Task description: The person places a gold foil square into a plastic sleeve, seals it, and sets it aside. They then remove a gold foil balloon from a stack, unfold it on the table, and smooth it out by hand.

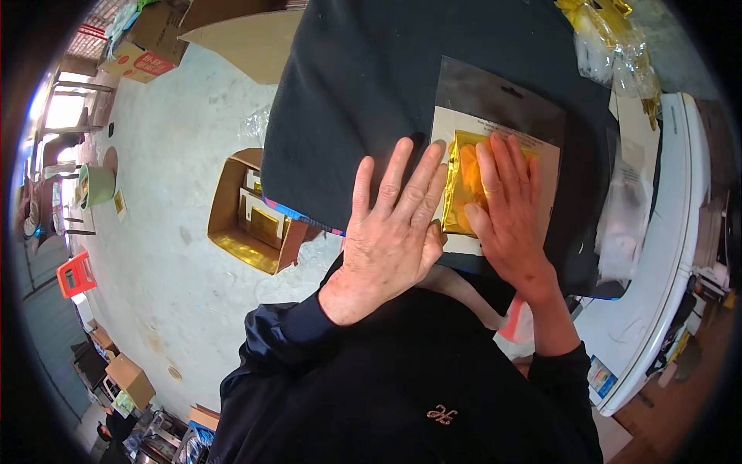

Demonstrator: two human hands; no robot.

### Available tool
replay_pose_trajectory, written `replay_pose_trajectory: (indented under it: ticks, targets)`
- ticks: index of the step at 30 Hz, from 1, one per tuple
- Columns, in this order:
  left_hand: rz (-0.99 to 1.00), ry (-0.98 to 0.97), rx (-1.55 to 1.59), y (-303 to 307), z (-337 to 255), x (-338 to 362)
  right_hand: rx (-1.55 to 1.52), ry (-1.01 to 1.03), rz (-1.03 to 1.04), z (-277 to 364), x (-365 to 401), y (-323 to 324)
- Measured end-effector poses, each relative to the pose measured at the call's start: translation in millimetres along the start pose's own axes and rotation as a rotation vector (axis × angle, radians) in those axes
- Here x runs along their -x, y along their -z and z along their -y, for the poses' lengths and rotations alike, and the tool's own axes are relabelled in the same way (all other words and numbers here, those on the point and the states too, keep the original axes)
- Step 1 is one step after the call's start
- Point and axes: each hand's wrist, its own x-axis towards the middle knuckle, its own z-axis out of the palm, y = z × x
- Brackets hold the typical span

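Note:
A shiny gold foil packet (pixel 459 189) lies on a white card (pixel 547 166) inside a clear plastic bag (pixel 471 81) with a hang hole at its top. My right hand (pixel 510 205) rests flat over the packet, fingers stretched upward across the foil. At the packet's left edge is my left hand (pixel 394 232), its fingers spread and fingertips right by the foil. Neither hand is closed around anything. The bag lies on a black cloth (pixel 348 100), and my right palm hides part of the foil.
A cardboard box (pixel 224 213) with gold-and-white packs stands on the floor at left. Clear plastic bags (pixel 622 224) lie on a white table (pixel 668 201) at right, and gold foil pieces in plastic (pixel 610 39) sit at upper right. An orange stool (pixel 77 274) stands far left.

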Motion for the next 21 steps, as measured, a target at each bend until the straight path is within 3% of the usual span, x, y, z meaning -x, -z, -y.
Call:
replay_pose_trajectory:
  ticks: [21]
  targets:
    - [-0.023,-0.054,0.050,9.8,13.0,-8.2,-0.022,0.005,0.016,-2.3,2.0,-0.8]
